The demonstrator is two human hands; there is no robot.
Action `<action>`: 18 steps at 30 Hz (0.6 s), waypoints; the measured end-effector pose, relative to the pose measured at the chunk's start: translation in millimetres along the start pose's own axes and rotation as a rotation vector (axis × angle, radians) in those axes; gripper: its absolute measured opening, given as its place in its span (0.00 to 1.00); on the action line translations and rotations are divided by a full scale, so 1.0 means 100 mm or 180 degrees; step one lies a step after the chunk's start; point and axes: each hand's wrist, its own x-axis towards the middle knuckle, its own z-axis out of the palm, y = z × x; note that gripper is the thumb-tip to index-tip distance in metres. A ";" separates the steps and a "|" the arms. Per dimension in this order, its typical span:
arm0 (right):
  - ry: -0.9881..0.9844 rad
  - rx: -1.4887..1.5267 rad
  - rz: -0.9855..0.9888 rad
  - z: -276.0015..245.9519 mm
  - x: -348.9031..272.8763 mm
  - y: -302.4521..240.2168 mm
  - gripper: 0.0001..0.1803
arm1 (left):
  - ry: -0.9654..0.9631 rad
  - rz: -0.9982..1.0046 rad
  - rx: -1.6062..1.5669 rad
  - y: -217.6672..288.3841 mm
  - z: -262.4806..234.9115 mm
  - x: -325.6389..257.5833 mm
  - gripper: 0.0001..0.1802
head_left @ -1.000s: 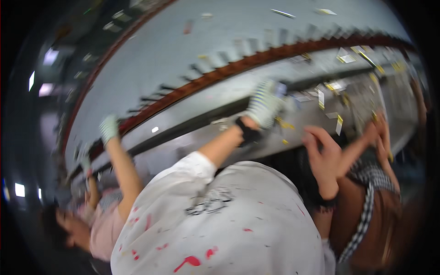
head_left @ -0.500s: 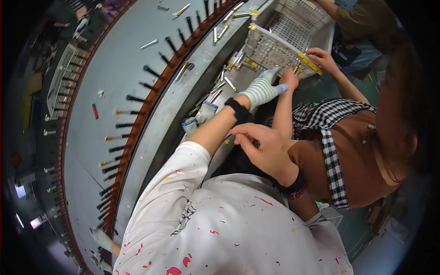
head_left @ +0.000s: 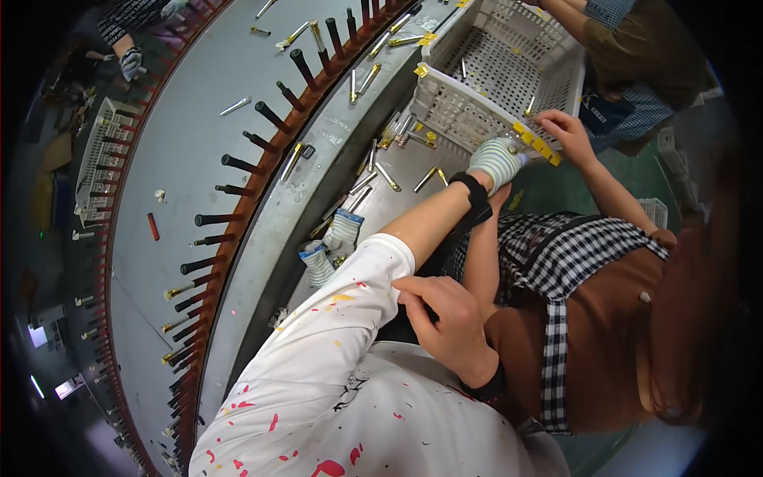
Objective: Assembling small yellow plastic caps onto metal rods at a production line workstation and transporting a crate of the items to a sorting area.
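My left hand (head_left: 496, 164), in a striped knit glove with a black band at the wrist, is curled close against the near wall of a white perforated crate (head_left: 457, 105). Its fingertips are mostly hidden, so what it grips cannot be made out. Beside it, a co-worker's bare hand (head_left: 564, 131) is at the crate's yellow-taped edge; that person's other hand is largely covered by my glove. My bare right hand (head_left: 455, 322) is closed, fingers bent, its tips against my white left sleeve (head_left: 373, 278). Anything between those fingers is hidden.
Left of me runs a curved grey table (head_left: 183, 159) edged by a rust-brown rail with several upright dark pegs (head_left: 238, 164). Metal tubes (head_left: 387, 176) with gold ends lie on the metal tray beside the crate. Striped gloves (head_left: 343, 230) lie nearer. A co-worker in a checked apron (head_left: 556, 318) stands close right.
My left arm has reached further right, and its gloved fingers, spread before, are now curled in by the crate. My right hand has shifted slightly lower, from beside the left forearm to the sleeve.
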 end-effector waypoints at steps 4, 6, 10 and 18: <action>-0.0002 0.0008 0.0067 -0.02 0.07 0.07 0.08 | 0.0231 0.0640 -0.0774 -0.12 -0.11 -0.27 0.20; 0.0011 -0.0090 0.0001 -0.06 0.13 0.05 0.08 | 0.0127 0.0666 -0.2069 -0.20 -0.31 -0.45 0.24; 0.0052 0.0036 0.0247 -0.08 0.18 0.09 0.09 | 0.0310 0.0983 -0.2632 -0.15 -0.61 -0.81 0.20; -0.0022 0.0602 0.0633 -0.10 0.03 -0.02 0.09 | 0.0781 0.0702 -0.2672 -0.02 -0.92 -1.40 0.15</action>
